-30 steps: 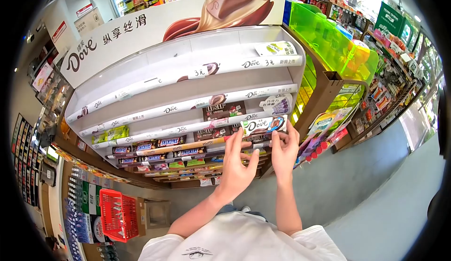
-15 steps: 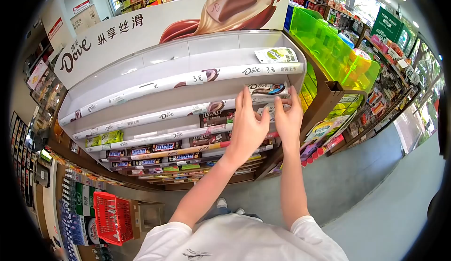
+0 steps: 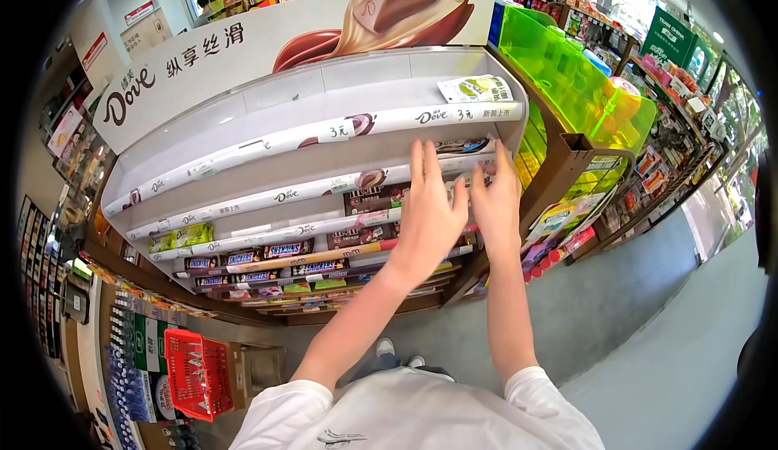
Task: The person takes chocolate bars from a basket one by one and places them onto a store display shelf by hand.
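Note:
A dark Dove chocolate bar (image 3: 462,146) lies at the right end of the second shelf, behind its label strip. My left hand (image 3: 429,215) is at the bar's left end, fingers stretched upward and thumb apart. At the other end is my right hand (image 3: 496,203), its fingers extended beside the bar and its thumb separate. Both hands are open, with the bar between their fingertips; whether they press on it I cannot tell. A white and green pouch (image 3: 476,89) lies on the shelf above. Brown M&M's packs (image 3: 377,199) sit lower, left of my left hand.
The curved display rack (image 3: 267,146) has Snickers bars (image 3: 289,249) and green packs (image 3: 182,238) on lower shelves. To the right stand a bright green clear bin (image 3: 559,69) and a brown post (image 3: 559,179). A red basket (image 3: 197,373) is at lower left.
The Dove bar has gone from raised, with its front showing, to lower and flatter on the shelf. My fingers have straightened and moved slightly up around its ends.

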`<control>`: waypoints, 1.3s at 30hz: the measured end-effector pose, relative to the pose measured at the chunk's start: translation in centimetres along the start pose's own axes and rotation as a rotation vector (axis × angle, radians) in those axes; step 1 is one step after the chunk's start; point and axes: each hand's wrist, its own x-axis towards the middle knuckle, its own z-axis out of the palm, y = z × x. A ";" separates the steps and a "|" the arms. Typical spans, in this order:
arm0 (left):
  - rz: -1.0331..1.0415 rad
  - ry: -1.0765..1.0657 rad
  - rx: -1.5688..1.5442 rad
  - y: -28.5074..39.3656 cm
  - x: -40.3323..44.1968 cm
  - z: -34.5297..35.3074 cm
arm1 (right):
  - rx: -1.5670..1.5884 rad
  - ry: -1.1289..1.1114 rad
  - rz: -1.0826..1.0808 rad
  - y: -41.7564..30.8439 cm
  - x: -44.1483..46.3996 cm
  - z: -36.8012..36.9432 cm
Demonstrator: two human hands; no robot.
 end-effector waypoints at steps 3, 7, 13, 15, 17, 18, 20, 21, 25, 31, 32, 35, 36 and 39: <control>-0.149 -0.137 -0.274 3.0 -4.0 -3.2 | 0.020 -0.060 0.092 -1.5 -1.6 -1.4; -0.213 -0.177 -0.289 1.1 -3.0 -1.8 | 0.087 -0.178 0.151 -1.5 -0.5 -0.4; -0.206 -0.199 -0.279 0.0 -3.8 -1.9 | 0.055 -0.303 0.219 -1.9 0.1 0.0; -0.223 -0.205 -0.279 -0.7 -4.1 -1.6 | 0.060 -0.298 0.206 -1.8 -0.2 0.0; -0.208 -0.191 -0.261 -1.1 -4.0 -1.4 | 0.130 -0.227 0.193 -1.8 -1.1 -0.3; -0.210 -0.188 -0.263 -1.1 -3.9 -1.5 | 0.128 -0.230 0.191 -1.7 -1.6 -0.5; -0.205 -0.161 -0.301 -1.0 -3.7 -1.9 | 0.225 -0.117 0.197 -1.7 -3.1 -1.1; -0.205 -0.160 -0.301 -0.9 -3.9 -2.3 | 0.225 -0.117 0.196 -1.6 -4.0 -1.4; -0.190 -0.133 -0.371 -1.8 -6.6 -3.0 | 0.453 -0.047 0.289 -0.9 -8.6 -2.6; -0.343 -0.077 -0.365 -4.9 -13.6 -4.5 | 0.609 -0.009 0.500 1.6 -13.9 -2.1; -0.366 -0.072 -0.347 -5.2 -14.8 -5.1 | 0.636 0.011 0.539 2.1 -14.8 -1.6; -0.590 -0.077 -0.401 -6.4 -18.1 -6.9 | 0.697 -0.089 0.603 1.9 -16.5 -0.7; -0.608 -0.058 -0.383 -6.4 -19.0 -8.0 | 0.760 -0.138 0.668 1.4 -17.0 -0.4; -0.825 -0.023 -0.381 -7.0 -21.3 -11.6 | 0.798 -0.264 0.715 0.1 -18.7 1.0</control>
